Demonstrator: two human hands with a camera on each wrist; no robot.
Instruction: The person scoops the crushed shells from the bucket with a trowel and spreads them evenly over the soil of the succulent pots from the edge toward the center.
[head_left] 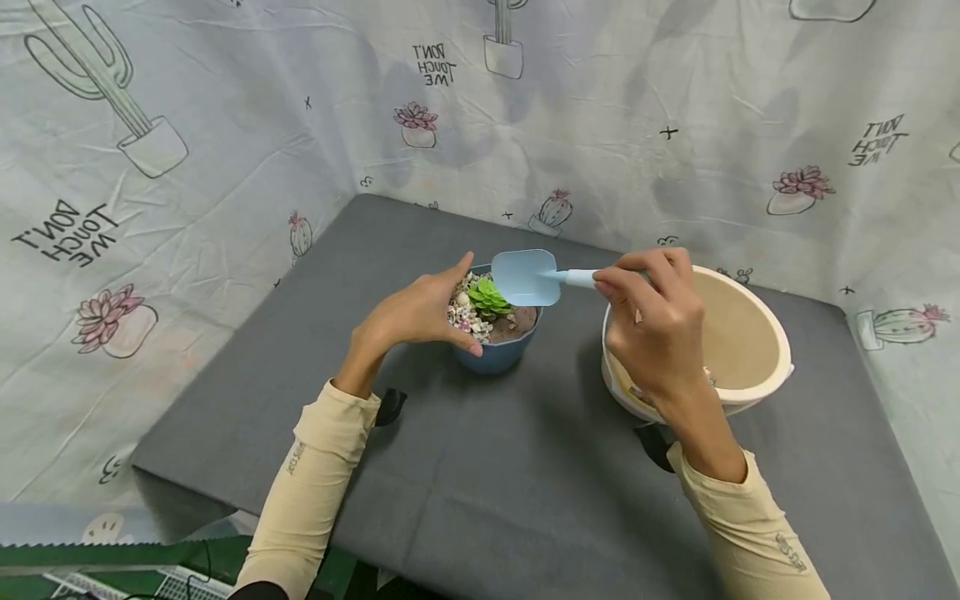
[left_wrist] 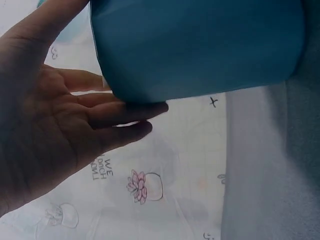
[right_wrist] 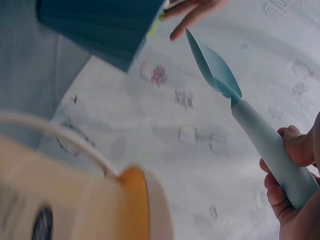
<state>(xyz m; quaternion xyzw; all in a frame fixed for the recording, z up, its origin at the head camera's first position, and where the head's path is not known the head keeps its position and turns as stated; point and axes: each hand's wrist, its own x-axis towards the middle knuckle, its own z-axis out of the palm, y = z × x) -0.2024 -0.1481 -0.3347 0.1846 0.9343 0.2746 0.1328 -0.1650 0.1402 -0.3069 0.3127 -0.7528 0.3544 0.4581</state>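
Note:
A blue plant pot stands on the table, holding a green succulent, brown soil and pale pebbles. My left hand holds the pot from the left, thumb at the near side and fingers toward the far side. In the left wrist view, the fingers lie against the pot's wall. My right hand grips a light blue trowel by its handle. The trowel's blade hangs over the pot's right part, overlapping the succulent's edge in the head view.
A cream bucket stands on the grey table at the right, partly behind my right hand, with some small bits inside. A cloth printed with cacti hangs behind and at the sides.

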